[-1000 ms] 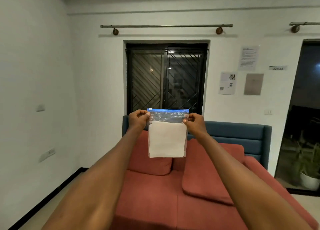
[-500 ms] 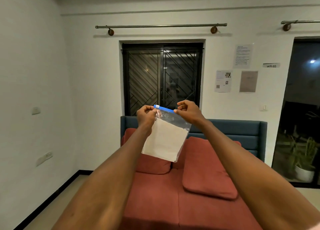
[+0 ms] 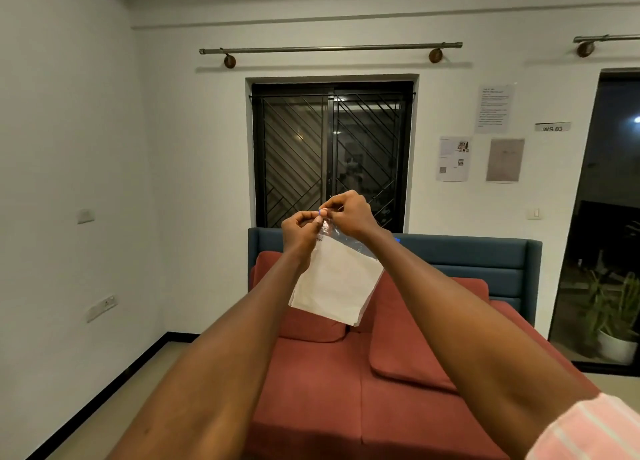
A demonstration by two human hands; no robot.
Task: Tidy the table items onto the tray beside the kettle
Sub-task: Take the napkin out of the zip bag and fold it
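I have both arms stretched out in front of me, and my hands meet at the middle of the view. My left hand [image 3: 300, 229] pinches one top corner of a clear zip bag [image 3: 337, 279], thumb and curled fingers closed on the plastic. My right hand [image 3: 348, 214] sits just beside it at about 2 o'clock from the left, fingers curled too, pinching the same corner at the blue seal strip; a small bit of that blue shows between my fingertips. The two hands are almost touching.

The zip bag hangs down from the pinch toward 5 o'clock, tilted, with its lower edge free in the air. Inside it lies a flat white sheet that fills most of the bag.

Below and behind the bag is a red sofa [image 3: 346, 390] with a blue backrest [image 3: 485, 255]; loose red cushions lie on the seat. Above the sofa, at 12 o'clock, is a dark window [image 3: 332, 155] with a metal grille and a curtain rod [image 3: 330, 47] over it. Papers [image 3: 493, 108] are stuck on the wall at 2 o'clock. A potted plant [image 3: 613, 321] stands at 4 o'clock. A pink striped sleeve [image 3: 588, 432] shows at the lower right corner.
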